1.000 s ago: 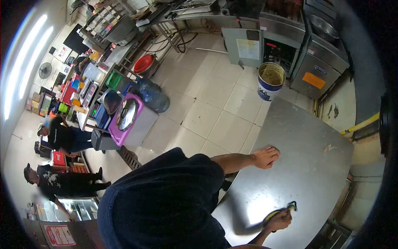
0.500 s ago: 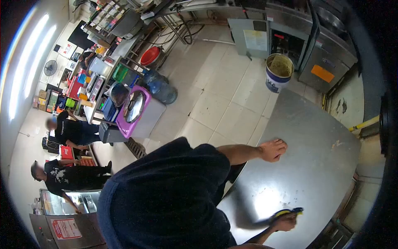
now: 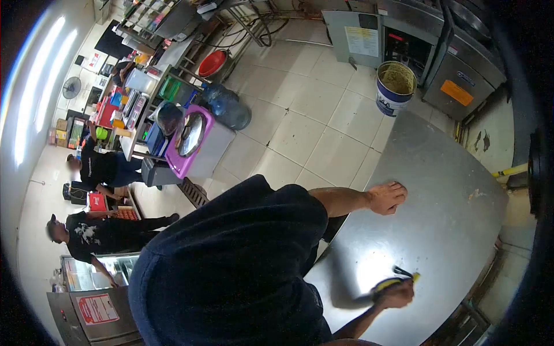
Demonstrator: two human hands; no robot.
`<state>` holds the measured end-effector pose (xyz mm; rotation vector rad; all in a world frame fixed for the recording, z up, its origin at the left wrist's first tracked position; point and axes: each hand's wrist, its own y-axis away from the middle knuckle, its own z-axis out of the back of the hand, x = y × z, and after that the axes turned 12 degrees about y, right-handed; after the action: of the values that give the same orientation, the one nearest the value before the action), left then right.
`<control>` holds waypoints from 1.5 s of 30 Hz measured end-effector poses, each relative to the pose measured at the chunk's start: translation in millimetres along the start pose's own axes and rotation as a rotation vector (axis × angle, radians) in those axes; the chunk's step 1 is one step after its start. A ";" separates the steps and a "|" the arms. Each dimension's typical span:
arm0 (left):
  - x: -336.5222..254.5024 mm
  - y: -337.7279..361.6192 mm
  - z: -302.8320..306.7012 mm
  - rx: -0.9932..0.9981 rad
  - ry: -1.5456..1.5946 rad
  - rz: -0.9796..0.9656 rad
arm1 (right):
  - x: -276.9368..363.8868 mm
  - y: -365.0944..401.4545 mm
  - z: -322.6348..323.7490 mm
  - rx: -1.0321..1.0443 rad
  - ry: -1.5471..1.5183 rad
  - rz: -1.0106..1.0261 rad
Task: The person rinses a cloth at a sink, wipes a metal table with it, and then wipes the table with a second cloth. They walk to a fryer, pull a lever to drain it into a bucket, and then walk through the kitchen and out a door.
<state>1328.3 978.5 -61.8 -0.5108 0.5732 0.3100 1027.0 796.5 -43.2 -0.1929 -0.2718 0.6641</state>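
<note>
A broad metal tabletop [image 3: 438,202] reflects a bright light. My left hand [image 3: 386,198] rests on it near the edge closest to my body, holding nothing, its fingers loosely bent and slightly apart. Lower in the view, my right hand [image 3: 397,294] is closed around a yellow and black tool [image 3: 385,284], held low over the metal. The tool's underside is hidden, and its exact kind is unclear. Small dark specks lie around the bright reflection, and a pale mark sits near the far side of the tabletop.
A bucket [image 3: 396,86] stands on the tiled floor [image 3: 300,138] beyond the table's upper end, near metal kitchen units [image 3: 464,81]. To the left are a pink-lidded container [image 3: 202,124], a water bottle [image 3: 228,106] and cluttered shelving. Two people [image 3: 107,167] [image 3: 98,233] stand beyond my shoulder.
The view has shifted slightly. My right hand and the tool have moved a little up and left in the picture and are turned differently. The farther person has raised an arm toward the shelves.
</note>
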 end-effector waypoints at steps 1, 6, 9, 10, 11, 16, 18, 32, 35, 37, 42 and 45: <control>1.5 1.2 -1.2 0.011 0.027 0.015 | -14.6 -10.5 -1.8 0.078 0.150 -0.182; 2.5 2.3 -7.6 0.025 0.024 0.002 | 41.3 34.2 -6.6 -0.199 0.032 0.259; 3.0 -1.6 -1.5 0.098 -0.002 0.067 | 29.4 12.0 4.0 -0.083 0.015 0.080; 6.8 -0.4 -3.2 0.098 0.012 0.066 | -0.9 -3.8 -10.2 0.032 0.008 -0.053; 9.3 1.2 -7.8 0.105 0.036 0.059 | -6.6 -27.6 -4.3 -0.068 0.099 -0.202; 32.1 19.2 -26.4 0.193 -0.021 0.318 | 35.7 34.4 -37.2 0.138 -0.005 0.029; 34.6 18.9 -20.2 0.192 0.026 0.176 | 43.9 36.4 -10.8 0.014 -0.052 -0.010; 10.4 -11.6 2.3 0.144 -0.060 0.034 | 18.2 -27.1 39.3 0.422 0.070 -0.597; 12.3 -2.2 3.1 0.121 0.001 -0.012 | -25.0 -38.5 16.4 -0.185 0.313 -0.577; 11.0 -6.7 2.2 0.115 -0.024 -0.029 | 9.0 1.9 13.7 0.062 0.085 -0.483; 18.0 -5.5 6.5 0.118 0.030 -0.084 | 8.9 53.1 30.0 -0.143 -0.081 -0.305; 16.9 -7.0 -1.8 0.119 -0.064 -0.045 | -92.1 60.5 37.5 -0.201 0.341 -0.928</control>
<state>1343.9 974.1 -70.4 -0.3972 0.5142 0.2474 910.9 788.6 -40.7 -0.3349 -0.0753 -0.3200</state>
